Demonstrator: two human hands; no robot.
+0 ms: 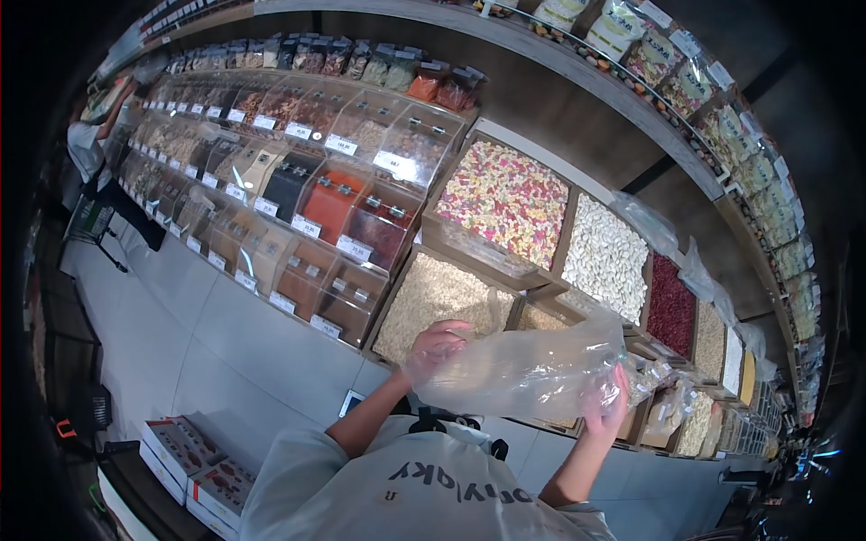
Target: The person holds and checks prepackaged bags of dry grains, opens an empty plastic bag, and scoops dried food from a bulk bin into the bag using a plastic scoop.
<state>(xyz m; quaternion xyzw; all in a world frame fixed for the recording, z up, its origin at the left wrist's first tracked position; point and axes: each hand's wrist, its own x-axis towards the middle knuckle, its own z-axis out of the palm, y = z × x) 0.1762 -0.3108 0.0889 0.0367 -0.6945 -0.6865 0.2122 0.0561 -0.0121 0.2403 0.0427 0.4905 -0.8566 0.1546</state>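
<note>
A clear plastic bag (519,370) is stretched sideways in front of my chest, between both hands. My left hand (437,345) grips its left end, the fingers partly seen through the film. My right hand (608,403) holds the right end, with fingers curled against the plastic. Behind the bag lies an open bin of pale oat-like flakes (442,293), close to my left hand. A smaller bin of tan grains (541,317) is partly covered by the bag. No contents can be made out inside the bag.
Open bins of multicoloured pieces (505,203), white beans (606,257) and dark red beans (672,302) stand beyond. Clear-lidded bins (298,194) run along the left. Packets (654,59) line an upper shelf. Another person (99,149) stands far left; cartons (198,473) sit lower left.
</note>
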